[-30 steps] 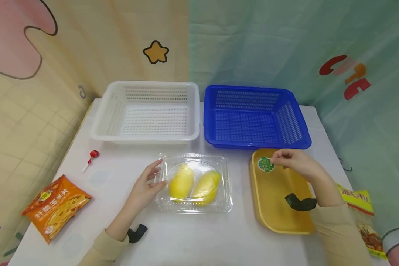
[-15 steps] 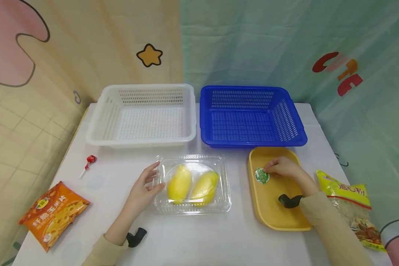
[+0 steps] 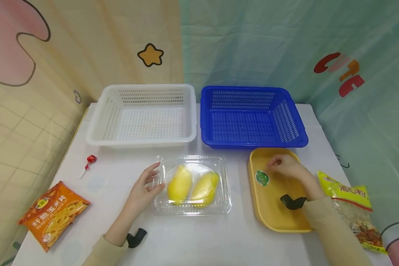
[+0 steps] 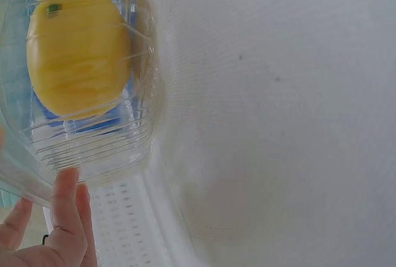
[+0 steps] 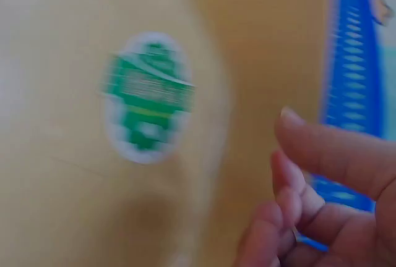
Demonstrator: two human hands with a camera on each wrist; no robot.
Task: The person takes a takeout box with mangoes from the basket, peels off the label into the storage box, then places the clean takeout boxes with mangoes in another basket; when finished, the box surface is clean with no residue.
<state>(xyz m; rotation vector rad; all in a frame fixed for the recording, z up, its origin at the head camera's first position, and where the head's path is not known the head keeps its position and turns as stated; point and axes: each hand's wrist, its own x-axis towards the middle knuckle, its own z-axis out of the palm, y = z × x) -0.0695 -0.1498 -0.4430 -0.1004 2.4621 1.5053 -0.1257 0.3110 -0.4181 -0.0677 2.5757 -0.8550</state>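
Note:
My left hand (image 3: 145, 188) holds the left end of a clear plastic box (image 3: 226, 184), with the thumb at its lid and fingers at the rim. Two yellow mangoes (image 3: 180, 184) lie inside under the lid; the left wrist view shows one mango (image 4: 77, 63) near the box's ribbed end. My right hand (image 3: 287, 168) is over a yellow tray (image 3: 279, 220), loosely bent and holding nothing. A round green-and-white sticker (image 3: 262, 178) lies flat in the tray, just left of those fingertips. In the right wrist view, a gap separates the sticker (image 5: 148, 97) from the thumb.
At the back stand a white basket (image 3: 143, 142) and a blue basket (image 3: 252, 142). A red lollipop (image 3: 91, 159) and an orange snack bag (image 3: 54, 214) lie on the left. A yellow-topped food bag (image 3: 349, 207) lies beyond the tray, partly behind the right forearm.
The right fingers were at the sticker, which has shifted nearer within the tray. They have since let go and drawn slightly away. The left hand keeps its place on the box.

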